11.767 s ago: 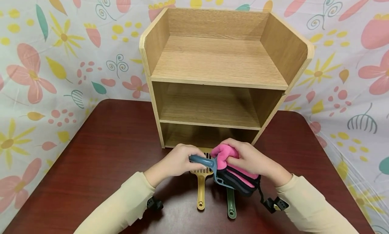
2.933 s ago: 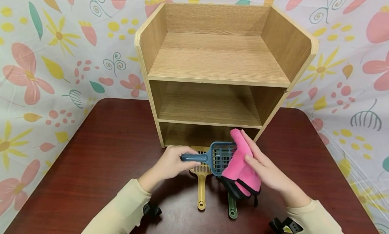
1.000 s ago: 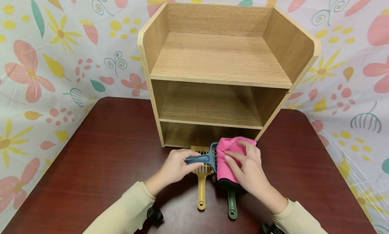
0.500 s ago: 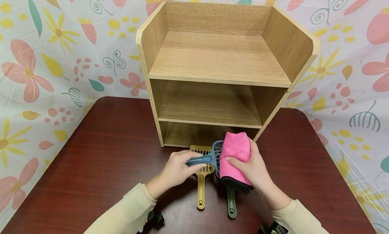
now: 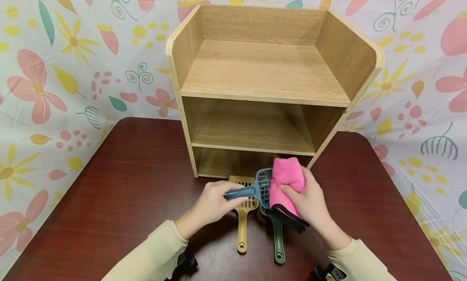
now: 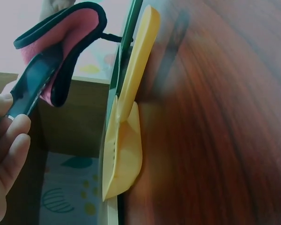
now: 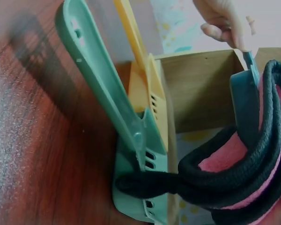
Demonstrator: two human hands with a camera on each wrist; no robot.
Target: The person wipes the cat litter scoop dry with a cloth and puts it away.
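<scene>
Above the dark red tabletop, a slotted blue plastic scoop is being gripped by its handle in the left hand, while a folded pink black-edged cloth is being clasped against it by the right hand.

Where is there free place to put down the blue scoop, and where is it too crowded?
Bare: the top shelf and middle shelf of the wooden rack, and the table left and right of it. Crowded: in front of the bottom opening, where the yellow scoop, green scoop and both hands are.
</scene>
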